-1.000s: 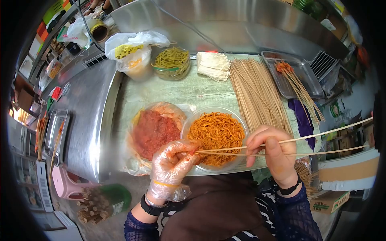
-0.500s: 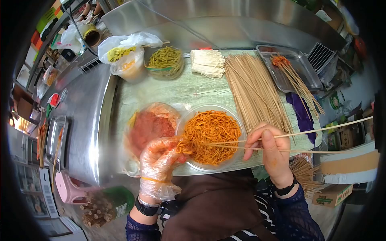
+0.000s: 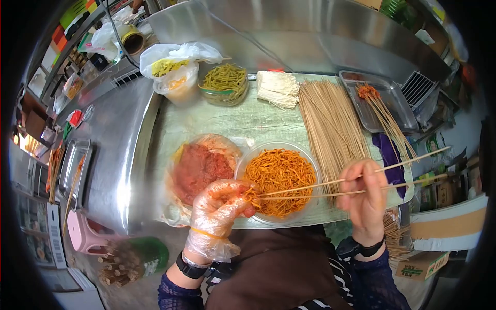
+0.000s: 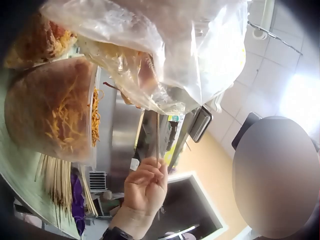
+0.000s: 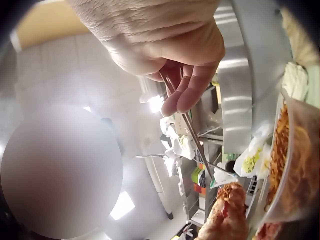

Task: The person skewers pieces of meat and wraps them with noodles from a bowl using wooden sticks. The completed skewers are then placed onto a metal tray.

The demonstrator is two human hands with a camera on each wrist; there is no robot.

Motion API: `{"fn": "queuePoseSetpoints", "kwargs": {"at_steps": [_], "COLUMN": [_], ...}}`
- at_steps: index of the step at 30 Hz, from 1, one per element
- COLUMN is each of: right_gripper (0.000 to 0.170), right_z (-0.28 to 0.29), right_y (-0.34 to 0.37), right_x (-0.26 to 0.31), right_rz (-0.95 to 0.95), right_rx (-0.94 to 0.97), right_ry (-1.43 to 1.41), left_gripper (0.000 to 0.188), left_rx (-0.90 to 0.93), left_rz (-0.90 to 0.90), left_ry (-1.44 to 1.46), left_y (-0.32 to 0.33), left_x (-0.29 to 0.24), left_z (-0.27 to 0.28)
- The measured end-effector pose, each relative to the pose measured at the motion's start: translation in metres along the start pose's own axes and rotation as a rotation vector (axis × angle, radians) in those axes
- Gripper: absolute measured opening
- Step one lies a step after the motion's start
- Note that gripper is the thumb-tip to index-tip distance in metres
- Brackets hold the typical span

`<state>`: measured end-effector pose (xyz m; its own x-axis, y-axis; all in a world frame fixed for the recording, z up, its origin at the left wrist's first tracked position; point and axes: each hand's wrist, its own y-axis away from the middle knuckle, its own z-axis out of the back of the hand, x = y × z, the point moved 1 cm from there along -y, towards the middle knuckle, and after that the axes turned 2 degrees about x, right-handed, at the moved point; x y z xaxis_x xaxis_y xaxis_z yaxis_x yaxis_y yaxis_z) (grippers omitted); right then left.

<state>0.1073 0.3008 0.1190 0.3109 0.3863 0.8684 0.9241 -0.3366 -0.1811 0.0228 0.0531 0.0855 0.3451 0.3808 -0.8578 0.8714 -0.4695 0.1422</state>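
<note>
My left hand [image 3: 213, 214], in a clear plastic glove with a yellow band at the wrist, pinches a small bunch of orange shreds [image 3: 251, 198] at the tips of two bamboo skewers [image 3: 324, 196]. My bare right hand [image 3: 364, 199] holds both skewers farther along, their free ends pointing right. Below the skewers stands a clear round tub [image 3: 276, 221] full of orange noodle-like shreds [image 3: 283, 173]. Left of it, a bowl lined with plastic holds red paste [image 3: 196, 168], partly behind the gloved hand. In the right wrist view, red smears the gloved fingertips [image 5: 232, 200].
A broad pile of bamboo skewers [image 3: 333, 121] lies right of the tub. Behind are enoki mushrooms [image 3: 277, 89], a bowl of green beans [image 3: 223, 85] and a bagged tub [image 3: 175, 85]. A metal tray [image 3: 398, 111] at back right carries loaded skewers [image 3: 380, 106] beside purple cloth [image 3: 385, 152].
The left hand's shreds were apart from the skewer tips half a second ago; now they meet them. The skewers have shifted left, and the right hand's fingers have changed their hold.
</note>
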Motion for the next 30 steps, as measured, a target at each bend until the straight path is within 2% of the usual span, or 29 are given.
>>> {"fn": "queuePoseSetpoints", "kwargs": {"at_steps": [7,10,14,17,20,23,26,30], "right_gripper": [0.031,0.031,0.034,0.035,0.036,0.037,0.036,0.035], "right_z": [0.011,-0.001,-0.002,0.005,0.005,0.008,0.003,-0.001], "right_y": [-0.003,0.008,0.009,0.004,0.0,-0.002,0.0,0.0], "right_x": [-0.022,-0.018,-0.011,-0.014,-0.01,-0.004,-0.003,-0.022], "right_rz": [-0.13,-0.067,-0.009,-0.027,-0.071,-0.066,0.003,-0.067], "right_rx": [-0.016,0.066,0.063,0.094,0.132,0.099,0.133,0.066], "right_ry": [-0.157,0.024,0.119,0.085,0.075,0.106,0.031,-0.045], "left_gripper": [0.02,0.021,0.02,0.027,0.021,0.021,0.023,0.027], "left_rx": [-0.022,-0.047,-0.025,-0.027,0.022,0.02,0.023,0.028], "left_rz": [0.01,-0.019,-0.017,0.009,0.055,0.016,0.052,0.059], "left_ry": [0.071,0.106,0.054,0.031,0.011,-0.049,-0.01,0.069], "left_y": [0.003,0.002,0.001,0.003,0.004,0.006,0.003,0.003], "left_x": [-0.004,-0.003,-0.002,-0.004,-0.007,-0.006,-0.008,-0.004], "left_z": [-0.001,0.0,0.002,-0.001,0.002,0.002,-0.002,-0.005]}}
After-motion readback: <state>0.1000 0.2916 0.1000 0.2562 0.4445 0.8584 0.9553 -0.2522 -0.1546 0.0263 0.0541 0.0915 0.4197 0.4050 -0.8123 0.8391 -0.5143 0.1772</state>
